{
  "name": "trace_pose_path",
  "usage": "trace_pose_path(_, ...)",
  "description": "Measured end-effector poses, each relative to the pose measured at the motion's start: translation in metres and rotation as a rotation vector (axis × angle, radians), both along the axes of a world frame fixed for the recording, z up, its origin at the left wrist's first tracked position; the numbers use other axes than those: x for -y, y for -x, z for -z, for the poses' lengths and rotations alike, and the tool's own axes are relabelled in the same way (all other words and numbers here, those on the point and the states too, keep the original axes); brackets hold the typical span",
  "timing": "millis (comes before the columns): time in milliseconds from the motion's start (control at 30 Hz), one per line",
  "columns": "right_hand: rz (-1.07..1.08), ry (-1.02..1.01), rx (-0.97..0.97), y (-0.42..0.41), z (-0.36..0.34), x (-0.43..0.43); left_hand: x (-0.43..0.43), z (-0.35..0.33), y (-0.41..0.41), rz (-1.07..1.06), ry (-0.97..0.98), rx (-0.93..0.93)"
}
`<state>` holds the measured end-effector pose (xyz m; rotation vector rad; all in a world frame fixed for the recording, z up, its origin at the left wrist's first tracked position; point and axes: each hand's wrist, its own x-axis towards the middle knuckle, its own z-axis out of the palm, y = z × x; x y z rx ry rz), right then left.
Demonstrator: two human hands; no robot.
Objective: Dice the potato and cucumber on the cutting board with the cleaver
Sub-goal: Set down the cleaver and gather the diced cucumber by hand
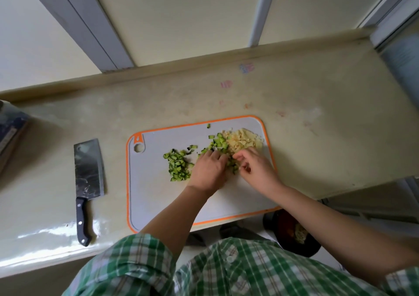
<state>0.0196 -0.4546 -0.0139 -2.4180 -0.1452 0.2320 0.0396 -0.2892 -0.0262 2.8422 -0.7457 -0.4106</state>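
A grey cutting board (158,195) with an orange rim lies on the counter. Diced green cucumber (178,165) is spread over its middle, and a heap of diced pale potato (243,140) sits at its far right corner. My left hand (208,171) lies palm down on the cucumber pieces, fingers fairly straight. My right hand (255,167) is beside it, fingers curled among the green dice where they meet the potato. The cleaver (88,171), black-handled, lies flat on the counter left of the board, in neither hand.
The cream counter (317,136) runs to a raised back ledge under a window. A dark object (11,132) sits at the far left edge. Below the counter's front edge at right stands a dark bin (294,234) with scraps inside.
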Motion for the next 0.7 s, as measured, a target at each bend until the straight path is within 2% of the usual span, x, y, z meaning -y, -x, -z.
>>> trace_pose_path(67,-0.082,0.046,0.0,-0.002,-0.003,-0.006,-0.012,-0.003,0.0,-0.044,-0.007,0.016)
trace_pose_path(167,-0.211,0.217,-0.043,0.0,-0.002,-0.017,-0.032,-0.006,0.001,-0.09,-0.037,0.042)
trace_pose_path(300,-0.256,0.385,-0.047,0.002,0.002,-0.027,-0.047,-0.012,0.005,-0.097,0.005,0.111)
trace_pose_path(433,-0.232,0.442,-0.08,-0.003,0.002,-0.035,-0.043,-0.01,0.011,0.008,0.106,0.126)
trace_pose_path(533,-0.197,0.44,-0.115,-0.006,0.001,-0.039,-0.031,-0.003,0.016,0.117,0.067,0.072)
trace_pose_path(700,-0.171,0.416,-0.133,-0.007,-0.001,-0.039,-0.023,0.003,0.012,0.074,0.006,0.055)
